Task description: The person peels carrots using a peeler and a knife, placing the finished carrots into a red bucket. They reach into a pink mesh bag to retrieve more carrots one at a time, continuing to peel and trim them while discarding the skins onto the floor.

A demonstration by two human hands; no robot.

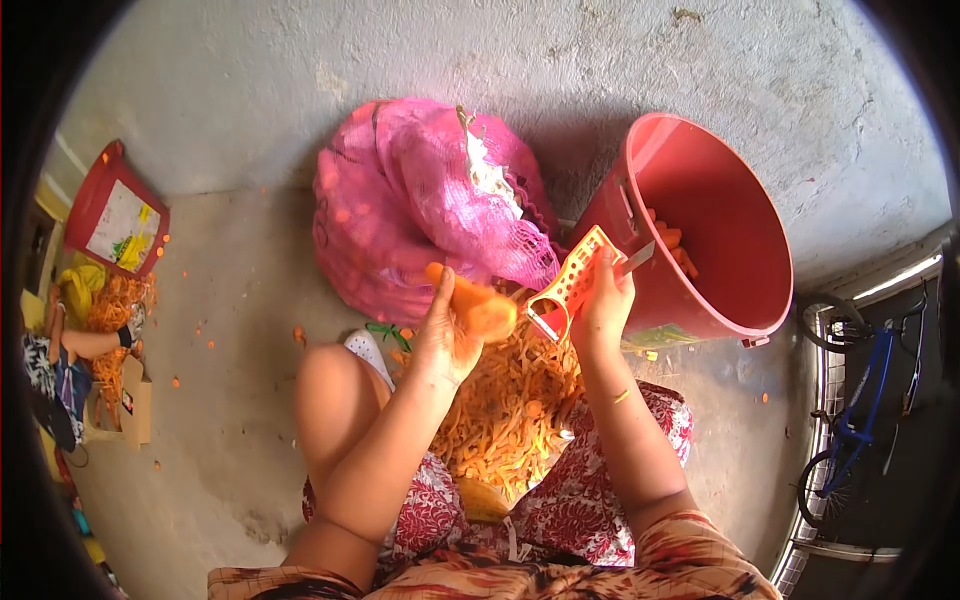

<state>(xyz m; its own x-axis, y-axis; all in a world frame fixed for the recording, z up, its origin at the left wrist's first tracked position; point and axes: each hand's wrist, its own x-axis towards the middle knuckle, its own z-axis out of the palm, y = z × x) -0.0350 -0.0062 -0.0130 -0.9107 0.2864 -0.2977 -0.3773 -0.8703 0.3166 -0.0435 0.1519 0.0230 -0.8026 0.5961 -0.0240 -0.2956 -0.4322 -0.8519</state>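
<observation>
My left hand is closed around a carrot, whose thick end is smeared by motion and points toward the right hand. Orange and perforated, a peeler is gripped in my right hand, its head close to the carrot's end. A flat, pale blade-like piece juts out past the right thumb. Below both hands, a heap of carrot peelings lies between my knees.
A pink mesh sack full of carrots leans by the wall. Beside it, a tilted red bucket holds several peeled carrots. At far left, another person's leg shows near peelings and a red bucket. A blue bicycle stands right.
</observation>
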